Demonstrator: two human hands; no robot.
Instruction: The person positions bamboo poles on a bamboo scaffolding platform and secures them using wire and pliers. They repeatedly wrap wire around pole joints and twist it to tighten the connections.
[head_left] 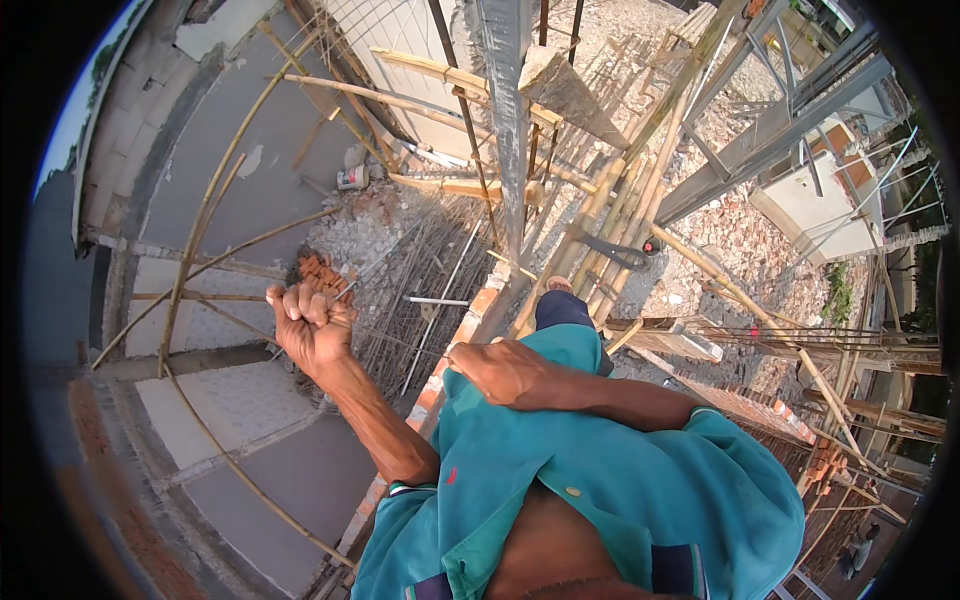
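Up on the scaffold: I'm above the brick wall [470, 325]
Left hand [312, 325]: clenched on thin line [400, 340], I think
Right hand [505, 370]: pinching same line; light, limp, slippery, so grip it tight

Two hands, left [312, 325] and right [500, 370], one paint can [352, 178], one saw [615, 250].

Bright daylight, strong fisheye bend

Sun from the upper right whitens the rubble [740, 240] and pale wall [820, 215]; the ground at left sits in soft, even shade. Focus is sharp at centre. Bamboo poles [215, 195] curve toward the rim, which fades to a black, slightly smeared border.
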